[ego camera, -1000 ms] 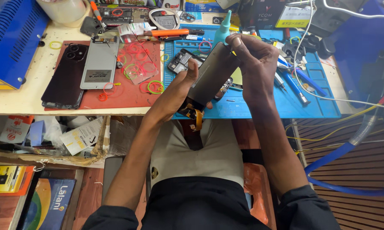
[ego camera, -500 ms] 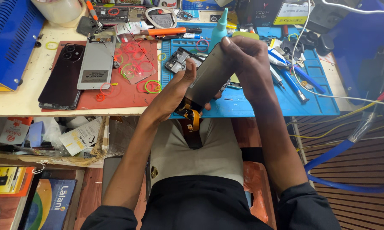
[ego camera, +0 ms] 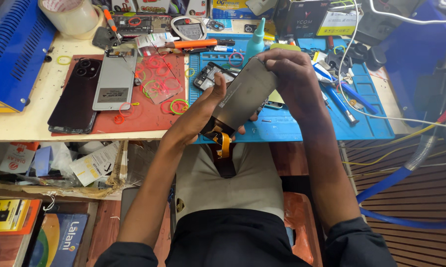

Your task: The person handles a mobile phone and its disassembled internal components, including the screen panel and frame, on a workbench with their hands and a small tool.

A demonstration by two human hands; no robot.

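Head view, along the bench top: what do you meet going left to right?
Blue machine → dark phone → grey back panel → coloured rubber bands → left hand → phone screen panel → right hand → blue work mat.

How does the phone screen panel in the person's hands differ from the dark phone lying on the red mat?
The screen panel is held tilted in the air by the left hand and right hand; the dark phone lies flat on the red mat, untouched. The panel shows a plain grey back with an orange ribbon cable hanging below; the phone shows a glossy back with camera lenses. Both are flat, phone-sized rectangles.
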